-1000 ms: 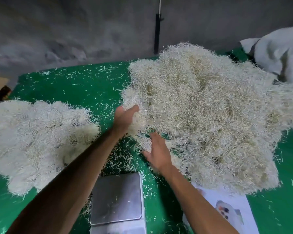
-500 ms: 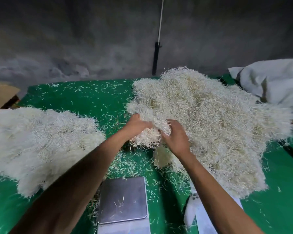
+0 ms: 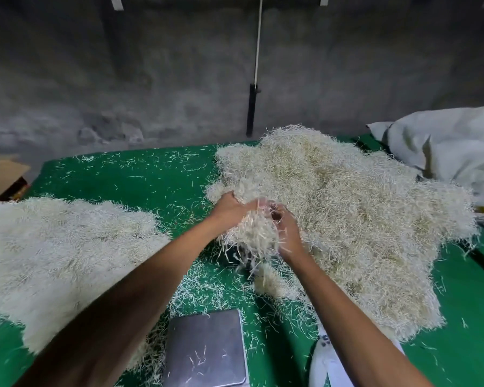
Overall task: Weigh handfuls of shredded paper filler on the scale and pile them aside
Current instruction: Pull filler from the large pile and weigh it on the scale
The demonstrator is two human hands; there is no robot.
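A big heap of cream shredded paper filler (image 3: 355,213) covers the right half of the green table (image 3: 140,180). My left hand (image 3: 227,209) and my right hand (image 3: 287,230) grip a clump of filler (image 3: 253,234) between them, lifted at the heap's near-left edge, with strands hanging down. The scale (image 3: 206,349), a square steel platter with a few stray strands on it, sits at the near edge, below my hands. A second, whiter pile of filler (image 3: 56,255) lies on the left.
A white sack (image 3: 444,146) lies at the back right. A cardboard box (image 3: 0,174) stands off the table's far left corner. A white printed bag (image 3: 323,361) sits right of the scale. Loose strands litter the table. A grey wall stands behind.
My hands went from reaching into the heap's edge to closing together round a clump and lifting it off the table. The view has tilted up.
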